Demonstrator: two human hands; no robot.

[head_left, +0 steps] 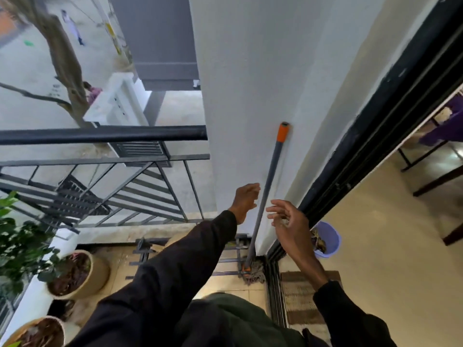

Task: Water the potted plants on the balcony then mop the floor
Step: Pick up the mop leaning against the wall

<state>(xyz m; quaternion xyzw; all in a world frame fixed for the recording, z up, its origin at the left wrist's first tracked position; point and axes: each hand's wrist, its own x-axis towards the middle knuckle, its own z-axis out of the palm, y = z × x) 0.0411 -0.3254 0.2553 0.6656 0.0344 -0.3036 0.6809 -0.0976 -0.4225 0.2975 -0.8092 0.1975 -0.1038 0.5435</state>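
Grey mop handle [269, 186] between spread, empty fingers [251, 190] of left hand [245, 200] and right hand [288, 219]. May topple if nudged before gripped.

The mop handle [269, 186] leans on the white wall [238, 96], so there is no room behind it; fingers can reach it only from the sides and the front. The left hand [245, 201] and the right hand [288, 219] are on either side of it, loosely opened, each with a small free gap to it. Further left the railing [100, 134] closes the balcony. At the right the black door frame [350, 159] stands near. Low down, a purple bucket [330, 236], a metal rack [145, 249] and a plant pot [80, 274] occupy the floor.
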